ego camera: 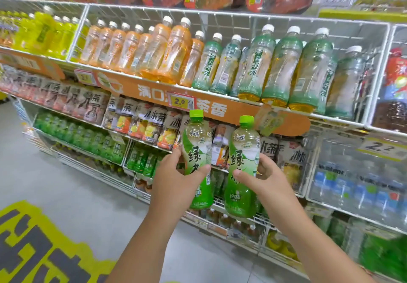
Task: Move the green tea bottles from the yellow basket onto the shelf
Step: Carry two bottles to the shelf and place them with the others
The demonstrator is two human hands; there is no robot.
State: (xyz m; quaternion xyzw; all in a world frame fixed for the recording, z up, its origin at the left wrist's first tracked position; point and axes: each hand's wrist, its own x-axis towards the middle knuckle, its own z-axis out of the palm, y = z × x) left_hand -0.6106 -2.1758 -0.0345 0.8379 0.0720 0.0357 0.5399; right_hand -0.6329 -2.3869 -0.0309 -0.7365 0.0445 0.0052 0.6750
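I hold two green tea bottles upright in front of the shelves. My left hand (176,172) grips the left green tea bottle (197,148) around its middle. My right hand (262,175) grips the right green tea bottle (242,164) the same way. Both bottles have green caps and green labels. Behind and below them is a white wire shelf (222,202). More green tea bottles (141,159) stand on a lower shelf to the left. The yellow basket is out of view.
The upper wire shelf (220,97) carries orange-labelled bottles (154,51) and pale green bottles (275,67). Carton drinks (141,119) fill the middle row. Water bottles (352,190) sit in a wire bin at right. Grey floor with a yellow marking (33,249) lies at left.
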